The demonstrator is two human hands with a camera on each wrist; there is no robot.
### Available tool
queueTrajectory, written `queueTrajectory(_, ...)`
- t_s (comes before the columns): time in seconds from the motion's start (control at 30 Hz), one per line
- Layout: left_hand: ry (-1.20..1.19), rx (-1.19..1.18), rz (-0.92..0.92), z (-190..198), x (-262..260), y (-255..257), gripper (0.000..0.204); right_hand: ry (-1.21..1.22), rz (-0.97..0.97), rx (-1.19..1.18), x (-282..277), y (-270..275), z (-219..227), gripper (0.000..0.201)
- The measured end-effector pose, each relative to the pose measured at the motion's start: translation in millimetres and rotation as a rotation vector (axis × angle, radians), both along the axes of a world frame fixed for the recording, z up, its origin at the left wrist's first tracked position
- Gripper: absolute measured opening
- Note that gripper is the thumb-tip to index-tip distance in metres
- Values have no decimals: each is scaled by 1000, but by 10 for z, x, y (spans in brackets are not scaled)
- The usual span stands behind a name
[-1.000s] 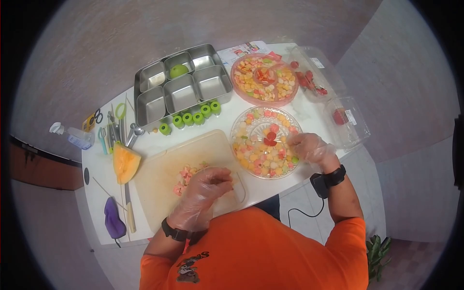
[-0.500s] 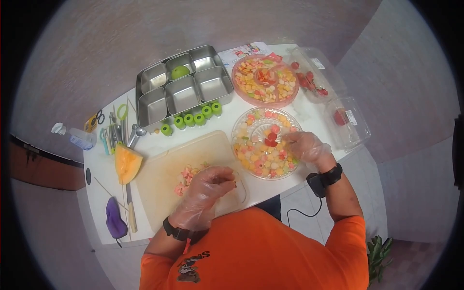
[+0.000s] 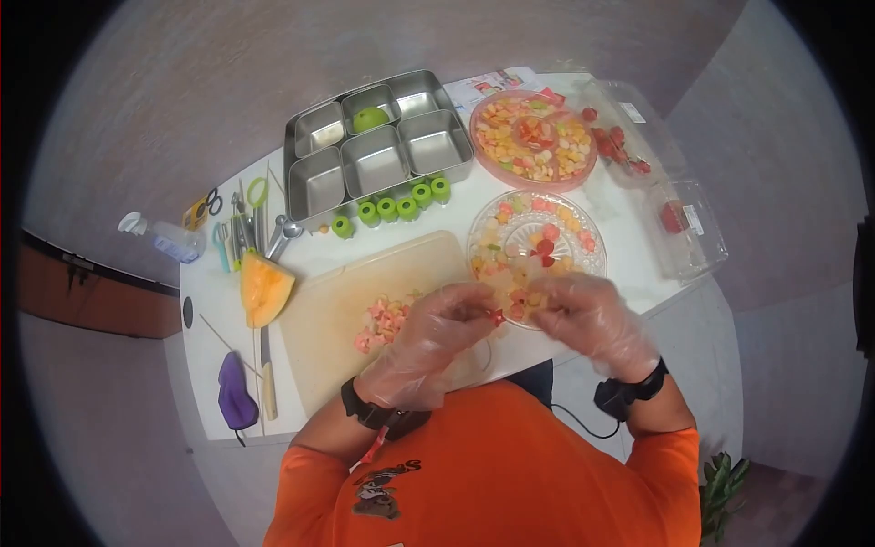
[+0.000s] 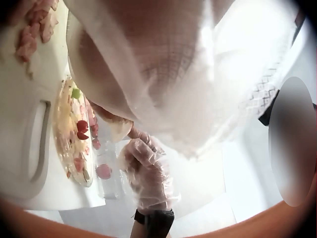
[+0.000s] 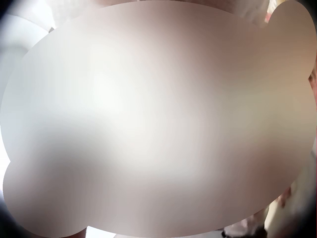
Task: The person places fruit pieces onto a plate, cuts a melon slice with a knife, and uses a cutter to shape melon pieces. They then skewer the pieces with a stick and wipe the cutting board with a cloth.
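My gloved left hand [image 3: 437, 333] pinches a small red fruit piece [image 3: 497, 317] at its fingertips, near the front edge of the clear plate. Close to it, my gloved right hand [image 3: 597, 319] hovers over the plate's near side, with nothing visible between its fingers. In the left wrist view the right hand [image 4: 148, 171] reaches an extended index finger to the left hand's fingertips. The clear plate [image 3: 591, 260] bears many small fruit pieces and red slices [image 3: 544, 252] near its middle. Pink fruit pieces [image 3: 383, 321] lie on the cutting board [image 3: 319, 310] beside the left hand.
A steel tray of containers [image 3: 374, 169] stands at the back, with green-topped cutters [image 3: 387, 210] before it. Back right are a pink divided platter [image 3: 483, 164] and clear boxes of strawberries [image 3: 674, 217]. Left lie a melon wedge [image 3: 266, 287], knife [image 3: 268, 392] and purple pouch [image 3: 237, 392].
The right hand has left the plate's right side and come toward the left hand. The left hand has moved toward the plate with the red fruit piece. The head view has shifted slightly.
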State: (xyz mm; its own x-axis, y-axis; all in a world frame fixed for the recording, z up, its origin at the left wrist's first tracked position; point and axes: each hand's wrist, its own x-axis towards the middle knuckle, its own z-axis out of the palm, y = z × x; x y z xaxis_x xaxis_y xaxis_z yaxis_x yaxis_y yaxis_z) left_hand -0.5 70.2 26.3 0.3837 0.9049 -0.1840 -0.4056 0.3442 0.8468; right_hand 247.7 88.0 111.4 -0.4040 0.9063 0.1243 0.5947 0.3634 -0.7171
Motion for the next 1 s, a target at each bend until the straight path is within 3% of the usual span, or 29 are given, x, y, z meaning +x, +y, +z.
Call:
queueTrajectory(0.07,46,149,7,-3,35,-19,39,84,53,-27,-116,-69,-90,19)
queueTrajectory(0.3,269,282,14,28,15,-87,39,215,106,-255,-271,-115,-236,19)
queueTrajectory(0.37,484,426,89,99,49,-114,38,380,36,-393,-288,-131,-360,16)
queueTrajectory(0.4,481,427,88,110,42,-98,38,378,34,-392,-303,-139,-313,16)
queueTrajectory(0.47,700,832,133,129,23,-43,40,463,-117,-757,-351,-164,-176,14)
queueTrajectory(0.57,724,904,193,148,62,-33,43,540,-181,-802,-352,-171,-241,12)
queueTrajectory(0.7,631,787,174,139,57,-74,45,575,-231,-729,-221,-86,-349,10)
queueTrajectory(0.77,433,562,149,113,-2,-108,47,532,-228,-407,7,57,-451,8)
queueTrajectory(0.83,378,463,164,-28,-66,-114,48,404,-431,-456,281,250,-463,9)
queueTrajectory(1.0,242,257,192,-137,-102,-155,49,98,-487,-404,638,708,-603,21)
